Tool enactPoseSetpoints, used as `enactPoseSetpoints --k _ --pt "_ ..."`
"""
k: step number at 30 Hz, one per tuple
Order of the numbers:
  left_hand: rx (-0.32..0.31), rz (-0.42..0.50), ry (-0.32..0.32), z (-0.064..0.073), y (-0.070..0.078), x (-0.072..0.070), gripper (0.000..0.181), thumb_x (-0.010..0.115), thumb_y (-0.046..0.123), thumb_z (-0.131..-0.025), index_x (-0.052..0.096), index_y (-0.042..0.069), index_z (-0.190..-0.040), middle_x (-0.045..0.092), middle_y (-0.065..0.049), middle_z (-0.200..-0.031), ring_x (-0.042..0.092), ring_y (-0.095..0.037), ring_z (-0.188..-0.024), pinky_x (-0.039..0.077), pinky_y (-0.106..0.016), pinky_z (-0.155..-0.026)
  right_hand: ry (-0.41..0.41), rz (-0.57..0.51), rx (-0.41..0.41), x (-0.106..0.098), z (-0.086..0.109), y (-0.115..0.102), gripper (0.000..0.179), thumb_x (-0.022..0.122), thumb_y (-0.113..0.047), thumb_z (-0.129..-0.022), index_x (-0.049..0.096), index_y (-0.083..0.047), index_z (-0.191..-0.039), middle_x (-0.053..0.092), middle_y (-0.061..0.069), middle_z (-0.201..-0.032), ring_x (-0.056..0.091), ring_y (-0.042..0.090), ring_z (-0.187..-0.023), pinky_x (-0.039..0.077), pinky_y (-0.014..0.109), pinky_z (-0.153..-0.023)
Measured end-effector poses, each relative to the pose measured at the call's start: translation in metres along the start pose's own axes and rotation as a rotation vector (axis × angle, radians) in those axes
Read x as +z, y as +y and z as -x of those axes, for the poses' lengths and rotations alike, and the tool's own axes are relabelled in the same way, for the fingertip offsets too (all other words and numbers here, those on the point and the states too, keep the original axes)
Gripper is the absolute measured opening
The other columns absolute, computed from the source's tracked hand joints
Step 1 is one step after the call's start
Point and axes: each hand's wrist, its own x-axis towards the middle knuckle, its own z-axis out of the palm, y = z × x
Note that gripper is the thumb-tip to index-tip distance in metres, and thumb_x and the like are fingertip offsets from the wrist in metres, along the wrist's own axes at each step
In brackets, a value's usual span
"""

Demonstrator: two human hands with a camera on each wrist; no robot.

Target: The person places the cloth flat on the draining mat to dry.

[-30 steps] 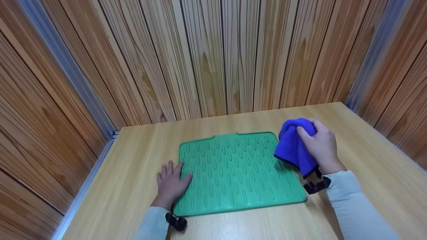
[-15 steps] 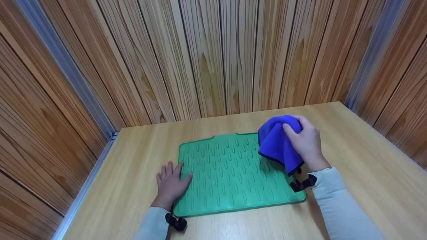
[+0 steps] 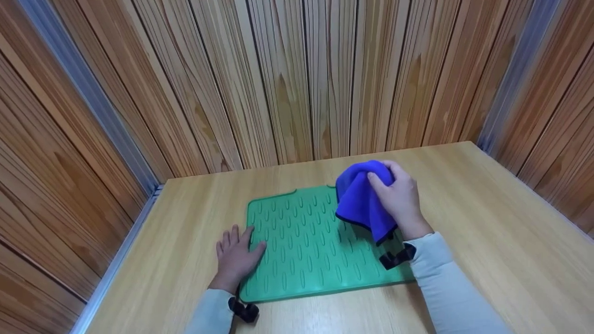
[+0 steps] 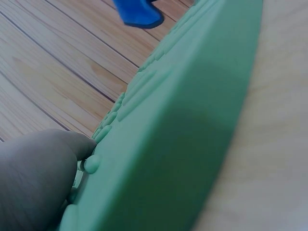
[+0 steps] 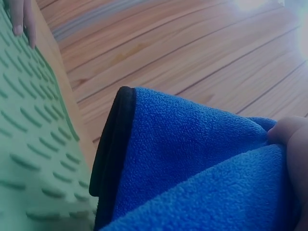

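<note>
A green mat (image 3: 297, 250) with rows of raised oval ridges lies on the wooden table. My left hand (image 3: 238, 257) rests with spread fingers on the mat's left edge; in the left wrist view its thumb (image 4: 48, 163) touches the ridged surface. A blue cloth (image 3: 364, 199) with dark edging is pinched between the thumb and fingers of my right hand (image 3: 401, 197). The cloth hangs in folds over the mat's right half and hides its far right corner. Close up in the right wrist view, the cloth (image 5: 192, 144) looks fuzzy and folded over.
The wooden table (image 3: 185, 232) extends around the mat on all sides. Wood-plank walls (image 3: 292, 83) stand behind it and at both sides, with metal strips at the corners. Each wrist wears a black mount (image 3: 397, 256).
My right hand has moved left with the blue cloth, from the mat's right edge to farther over the mat. My left hand has stayed in place.
</note>
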Motion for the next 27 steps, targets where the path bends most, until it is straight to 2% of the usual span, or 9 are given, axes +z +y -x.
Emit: enactPoseSetpoints --k 7,14,27 --pt "0.001 -0.009 -0.004 -0.001 0.0 -0.001 0.069 0.054 0.049 -0.1 0.039 0.013 -0.156 0.012 -0.027 -0.165 0.0 -0.049 -0.151 -0.003 -0.067 -0.116 -0.026 -0.048 0.005 0.018 0.005 -0.011 0.044 0.067 -0.041 -0.096 0.061 -0.013 -0.13 0.068 0.009 -0.122 0.065 0.03 -0.106 0.053 0.055 -0.091" --pt "0.009 -0.009 0.012 -0.002 -0.001 0.0 0.069 0.054 0.05 -0.098 0.041 0.014 -0.156 0.013 -0.027 -0.165 0.001 -0.049 -0.151 -0.002 -0.066 -0.116 0.019 -0.066 -0.072 0.032 0.008 -0.02 0.034 0.071 -0.03 -0.094 0.067 -0.011 -0.121 0.071 0.008 -0.112 0.066 0.026 -0.096 0.053 0.045 -0.084" --pt "0.0 -0.013 0.002 0.0 0.0 0.001 0.069 0.054 0.05 -0.099 0.04 0.014 -0.156 0.012 -0.027 -0.165 0.0 -0.049 -0.151 -0.003 -0.067 -0.116 -0.038 -0.13 -0.046 0.049 0.016 -0.031 0.034 0.07 -0.032 -0.095 0.065 -0.012 -0.123 0.07 0.007 -0.114 0.067 0.026 -0.099 0.054 0.048 -0.086"
